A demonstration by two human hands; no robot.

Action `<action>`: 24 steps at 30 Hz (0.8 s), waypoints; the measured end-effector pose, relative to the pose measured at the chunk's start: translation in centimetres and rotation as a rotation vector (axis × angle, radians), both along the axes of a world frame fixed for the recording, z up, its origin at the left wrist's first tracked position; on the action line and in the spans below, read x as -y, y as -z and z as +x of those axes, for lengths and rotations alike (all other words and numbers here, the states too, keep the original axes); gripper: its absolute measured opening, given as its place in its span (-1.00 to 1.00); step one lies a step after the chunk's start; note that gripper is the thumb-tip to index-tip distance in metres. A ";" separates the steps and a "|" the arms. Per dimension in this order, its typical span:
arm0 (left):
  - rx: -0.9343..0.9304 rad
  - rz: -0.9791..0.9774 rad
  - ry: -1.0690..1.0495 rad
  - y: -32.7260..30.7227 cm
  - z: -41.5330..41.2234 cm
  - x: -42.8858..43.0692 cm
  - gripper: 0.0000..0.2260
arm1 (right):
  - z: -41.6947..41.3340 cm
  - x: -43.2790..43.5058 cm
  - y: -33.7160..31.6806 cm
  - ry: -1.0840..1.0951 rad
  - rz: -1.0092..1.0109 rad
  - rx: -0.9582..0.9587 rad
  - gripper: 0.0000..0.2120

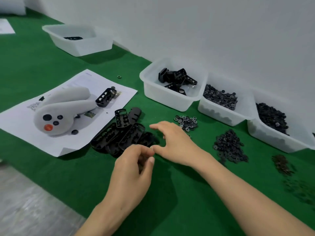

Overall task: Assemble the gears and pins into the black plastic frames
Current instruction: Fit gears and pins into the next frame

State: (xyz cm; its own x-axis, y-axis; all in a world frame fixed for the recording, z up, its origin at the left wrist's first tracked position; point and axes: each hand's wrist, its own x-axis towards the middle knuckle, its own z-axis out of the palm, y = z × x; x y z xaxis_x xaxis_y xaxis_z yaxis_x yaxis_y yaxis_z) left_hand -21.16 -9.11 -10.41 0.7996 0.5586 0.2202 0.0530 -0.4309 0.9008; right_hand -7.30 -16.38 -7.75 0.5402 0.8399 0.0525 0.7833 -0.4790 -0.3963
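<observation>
Near edge: a pale grey strip (25, 201) borders the green cloth (51, 167) at the lower left; the cloth between the forearms is bare.
Left hand (134, 167): fingers curled, thumb against the fingertips; something dark shows between them, but whether it is pinched cannot be told.
Right hand (175, 143): fingers loosely spread, forefinger stretched toward the frames, thumb touching the left fingertips.
Frame pile (122, 137): black plastic frames heaped on the cloth just beyond both hands, their left edge overlapping the paper.
Loose parts: toothed gears (186, 122) just beyond the right hand; a heap of black gears (230, 147) to its right; brownish pins (282, 164) farther right.
Paper sheet (71, 92): left of the heap, carrying a white foam block (68, 103) with a few round parts on it and a single frame (105, 97).
Tubs: three white tubs in a row along the wall, one with frames (163, 97), two with gears (219, 111) (272, 142), leaving a narrow lane of cloth before them.
Far tub (81, 46): stands apart at the back left, open cloth around it.
Wall (204, 31): plain white, closing the right and far side.
</observation>
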 end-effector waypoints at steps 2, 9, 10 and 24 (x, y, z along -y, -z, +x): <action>-0.003 -0.028 -0.015 0.1 0.1 -0.8 -0.81 | 0.5 -1.7 0.2 -0.031 -0.085 0.015 -0.41; 0.021 -0.045 -0.065 0.6 -0.7 -1.9 -0.69 | -0.1 1.3 -1.3 -0.010 -0.027 0.136 -0.58; 0.012 -0.029 -0.064 0.6 -0.7 -1.9 -0.69 | -0.3 2.5 -1.7 0.018 -0.027 0.132 -0.59; -0.144 0.204 0.416 0.3 1.2 0.3 -0.65 | -3.9 12.8 -0.4 0.274 0.066 -0.211 -0.70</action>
State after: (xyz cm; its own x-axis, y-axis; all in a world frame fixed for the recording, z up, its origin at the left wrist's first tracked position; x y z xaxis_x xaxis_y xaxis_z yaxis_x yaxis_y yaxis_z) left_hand -19.92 -9.39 -10.76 0.9764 0.1423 0.1624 -0.0430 -0.6090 0.7920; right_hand -11.25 -29.16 -7.39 0.7498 0.6608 -0.0350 0.5269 -0.6282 -0.5725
